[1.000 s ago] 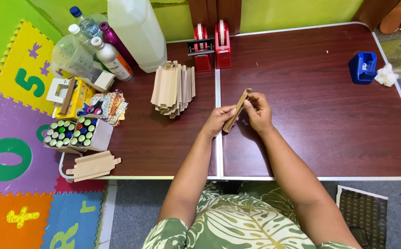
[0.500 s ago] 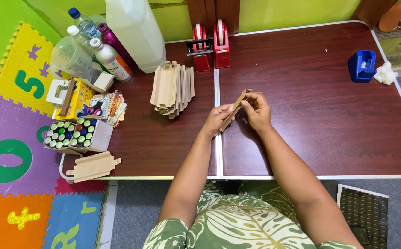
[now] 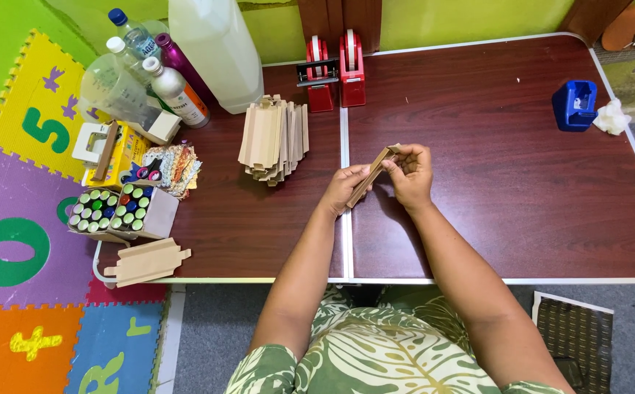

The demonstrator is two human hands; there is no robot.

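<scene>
At the centre of the frame, above a dark brown table [image 3: 478,211], a thin folded cardboard piece [image 3: 371,177] is held slantwise between both hands: the left hand [image 3: 344,190] is closed on its lower end and the right hand [image 3: 410,174] is pinched on its upper end. The piece is judged light, fairly stiff yet easily creased, and best taken by its ends. A stack of similar cardboard pieces [image 3: 274,138] is seen upper left of the hands.

Big white jug [image 3: 215,44] cut off by top edge. Left hand [image 3: 343,188] covers lower end of cardboard strip [image 3: 371,175]. Bottle labels too small to tell.
</scene>
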